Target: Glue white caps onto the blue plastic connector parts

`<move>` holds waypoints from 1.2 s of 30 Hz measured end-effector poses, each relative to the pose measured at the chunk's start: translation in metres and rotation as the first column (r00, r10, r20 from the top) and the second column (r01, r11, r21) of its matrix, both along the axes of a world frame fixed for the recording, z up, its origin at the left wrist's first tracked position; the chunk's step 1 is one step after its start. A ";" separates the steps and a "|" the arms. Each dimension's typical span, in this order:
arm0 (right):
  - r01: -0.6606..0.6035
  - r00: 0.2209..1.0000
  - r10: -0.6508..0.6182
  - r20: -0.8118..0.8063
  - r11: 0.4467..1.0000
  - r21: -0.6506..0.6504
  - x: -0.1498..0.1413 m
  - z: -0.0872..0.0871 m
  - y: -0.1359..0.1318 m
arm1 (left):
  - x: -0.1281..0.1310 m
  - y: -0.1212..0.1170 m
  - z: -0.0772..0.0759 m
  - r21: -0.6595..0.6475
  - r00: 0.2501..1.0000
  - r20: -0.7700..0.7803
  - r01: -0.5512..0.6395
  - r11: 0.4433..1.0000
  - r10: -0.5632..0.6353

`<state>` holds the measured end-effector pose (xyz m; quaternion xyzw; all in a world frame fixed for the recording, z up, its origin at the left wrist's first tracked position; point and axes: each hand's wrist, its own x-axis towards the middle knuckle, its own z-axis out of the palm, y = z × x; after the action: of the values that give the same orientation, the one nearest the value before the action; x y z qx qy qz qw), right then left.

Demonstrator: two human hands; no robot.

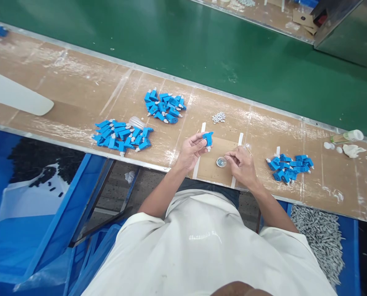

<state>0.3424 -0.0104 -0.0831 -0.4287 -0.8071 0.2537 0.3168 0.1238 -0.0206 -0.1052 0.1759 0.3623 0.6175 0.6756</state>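
My left hand [192, 152] pinches a small blue plastic part [207, 139] with a white tip, held above the work board. At the small round clear dish [220, 162], which has something bluish in it, are the closed fingertips of my right hand [241, 163]. A thin yellowish stick [249, 150] juts from behind that hand and seems gripped in it; its other end is hidden. The brown board [215, 174] beneath carries white tape strips along both sides. Just beyond it lies a small heap of whitish-grey pieces [218, 117].
Similar blue parts lie in a near-left pile [121, 135], a farther pile [165, 106] and a right pile [289, 167]. A clear bottle [346, 136] lies far right. A green belt [171, 45] runs behind the bench. Below are blue bins [56, 230] and grey pieces [319, 238].
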 end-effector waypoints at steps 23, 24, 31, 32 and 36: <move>0.183 0.943 -0.202 -0.263 0.978 -0.096 0.018 0.017 -0.008 | 0.016 -0.015 0.002 -0.088 0.977 0.102 0.198 0.976 -0.189; 0.198 0.922 -0.232 -0.309 0.971 -0.138 0.019 0.020 -0.009 | 0.017 -0.016 0.003 -0.082 0.973 0.107 0.214 0.973 -0.205; 0.197 0.854 -0.233 -0.466 0.972 -0.126 0.007 0.044 -0.021 | 0.025 -0.025 0.015 -0.019 0.952 0.111 0.291 0.957 -0.287; 0.193 0.855 -0.214 -0.473 0.977 -0.094 0.005 0.046 -0.023 | 0.026 -0.026 0.016 -0.016 0.949 0.106 0.299 0.954 -0.296; 0.166 0.905 -0.131 -0.404 0.985 0.053 0.002 0.048 -0.028 | 0.028 -0.029 0.020 -0.029 0.942 0.113 0.320 0.947 -0.315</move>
<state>0.3449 -0.0379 -0.0351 -0.4139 -0.7007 0.2759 0.5114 0.1516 -0.0494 -0.0847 0.1829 0.3069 0.5005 0.7886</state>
